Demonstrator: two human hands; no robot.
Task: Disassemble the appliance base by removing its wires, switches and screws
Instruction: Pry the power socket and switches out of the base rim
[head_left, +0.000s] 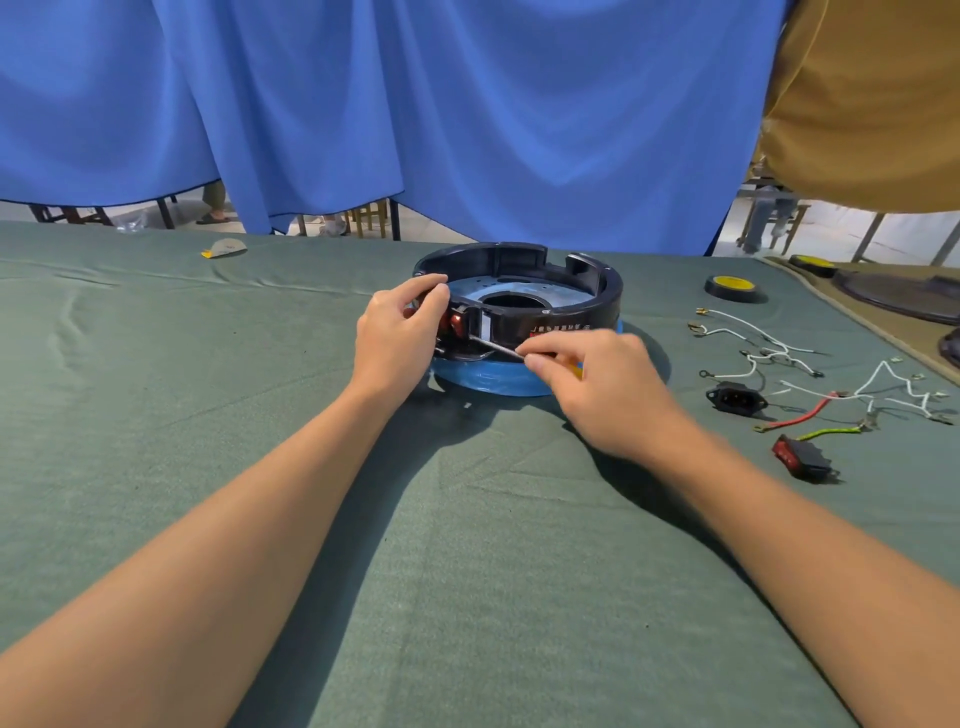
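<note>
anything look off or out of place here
Nothing looks damaged or spilled. Loose wires, a black socket and a red switch lie scattered on the cloth right of the appliance base, which fits a teardown. The cloth is wrinkled at far left.

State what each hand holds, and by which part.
Right hand pinches the screwdriver where shaft meets yellow handle; left hand grips the appliance base at its rim, beside the red switch.
</note>
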